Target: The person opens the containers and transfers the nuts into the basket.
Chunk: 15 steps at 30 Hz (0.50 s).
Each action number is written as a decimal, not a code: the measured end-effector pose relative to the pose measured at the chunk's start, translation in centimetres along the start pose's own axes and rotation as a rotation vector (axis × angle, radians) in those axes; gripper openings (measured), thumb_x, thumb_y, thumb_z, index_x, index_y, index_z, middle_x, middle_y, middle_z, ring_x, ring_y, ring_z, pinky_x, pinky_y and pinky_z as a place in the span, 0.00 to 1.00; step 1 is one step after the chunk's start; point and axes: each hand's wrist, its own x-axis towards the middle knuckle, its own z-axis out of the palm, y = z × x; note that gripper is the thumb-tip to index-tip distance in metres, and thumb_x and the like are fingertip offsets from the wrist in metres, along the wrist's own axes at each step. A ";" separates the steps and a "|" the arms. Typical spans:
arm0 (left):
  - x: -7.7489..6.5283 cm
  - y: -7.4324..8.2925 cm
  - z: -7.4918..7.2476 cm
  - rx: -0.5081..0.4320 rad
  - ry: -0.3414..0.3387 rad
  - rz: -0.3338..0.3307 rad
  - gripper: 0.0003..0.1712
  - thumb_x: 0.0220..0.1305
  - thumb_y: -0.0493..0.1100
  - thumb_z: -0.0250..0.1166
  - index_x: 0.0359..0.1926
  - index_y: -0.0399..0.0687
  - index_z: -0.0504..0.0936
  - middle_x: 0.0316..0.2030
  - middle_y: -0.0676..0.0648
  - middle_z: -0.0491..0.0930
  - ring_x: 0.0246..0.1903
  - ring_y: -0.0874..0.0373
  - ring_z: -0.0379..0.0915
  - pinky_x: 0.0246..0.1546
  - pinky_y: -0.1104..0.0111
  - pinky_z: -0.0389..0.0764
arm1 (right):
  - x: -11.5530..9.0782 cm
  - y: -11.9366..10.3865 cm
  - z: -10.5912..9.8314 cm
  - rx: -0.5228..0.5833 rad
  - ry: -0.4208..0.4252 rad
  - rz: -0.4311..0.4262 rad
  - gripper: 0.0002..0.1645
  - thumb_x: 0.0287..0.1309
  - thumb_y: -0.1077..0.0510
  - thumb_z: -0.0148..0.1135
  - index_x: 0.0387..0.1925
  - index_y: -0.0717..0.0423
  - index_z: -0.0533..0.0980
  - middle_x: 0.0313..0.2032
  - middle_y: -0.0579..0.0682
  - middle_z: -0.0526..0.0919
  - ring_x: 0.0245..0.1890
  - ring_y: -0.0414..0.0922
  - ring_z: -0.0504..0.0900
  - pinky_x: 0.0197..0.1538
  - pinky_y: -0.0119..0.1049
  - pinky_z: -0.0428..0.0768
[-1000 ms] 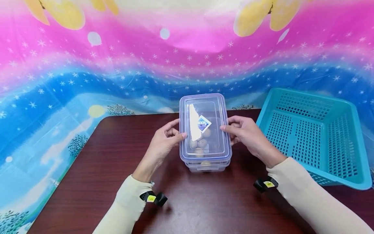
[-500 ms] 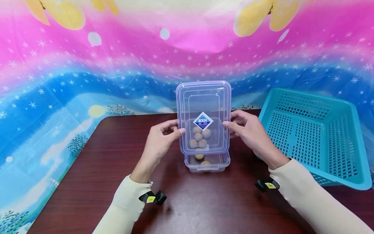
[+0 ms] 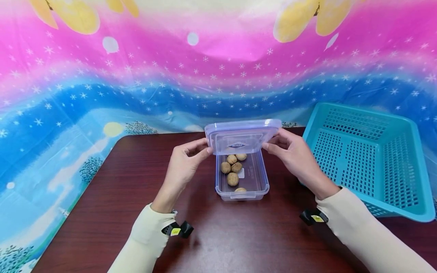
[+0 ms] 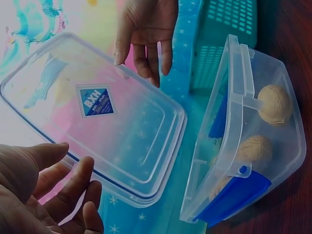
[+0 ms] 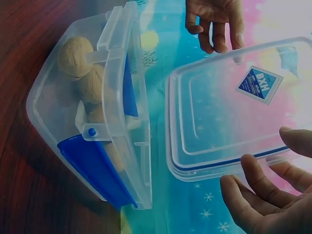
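A clear plastic lid (image 3: 243, 129) with a diamond-shaped sticker (image 4: 96, 100) is held tilted above the far part of a clear plastic box (image 3: 253, 167). My left hand (image 3: 181, 161) pinches the lid's left edge between thumb and fingers. On the opposite edge, the right hand (image 3: 297, 153) pinches it too. Several walnuts (image 3: 233, 179) lie in the uncovered box, which stands upright on the table. A blue side clip (image 4: 234, 196) hangs outward in the left wrist view, and another blue clip (image 5: 95, 168) shows in the right wrist view. The lid hides the box's far end.
A turquoise perforated basket (image 3: 362, 151) stands at the right, beside my right forearm. Under everything is a dark brown wooden table (image 3: 136, 178). A patterned cloth (image 3: 170, 76) hangs behind the table's far edge and down its left side.
The lid has come off the box, swung upright, then tipped away from me so its near edge sits over the box's far part. The walnuts are now uncovered. Both hands kept their pinch.
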 end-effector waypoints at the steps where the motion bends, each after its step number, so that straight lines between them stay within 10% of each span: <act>1: 0.0 0.0 0.0 0.002 -0.004 -0.002 0.17 0.66 0.43 0.75 0.55 0.50 0.90 0.36 0.49 0.88 0.41 0.59 0.80 0.44 0.70 0.79 | 0.0 0.0 0.0 -0.005 -0.002 0.002 0.20 0.72 0.49 0.66 0.60 0.52 0.80 0.50 0.54 0.88 0.49 0.43 0.85 0.50 0.26 0.80; 15: -0.2 -0.9 -0.4 -0.062 -0.118 -0.076 0.23 0.72 0.38 0.67 0.66 0.53 0.83 0.56 0.41 0.88 0.49 0.56 0.86 0.48 0.69 0.87 | 0.1 1.6 1.0 0.105 -0.056 -0.009 0.21 0.71 0.59 0.66 0.62 0.56 0.76 0.54 0.59 0.85 0.43 0.40 0.87 0.43 0.30 0.83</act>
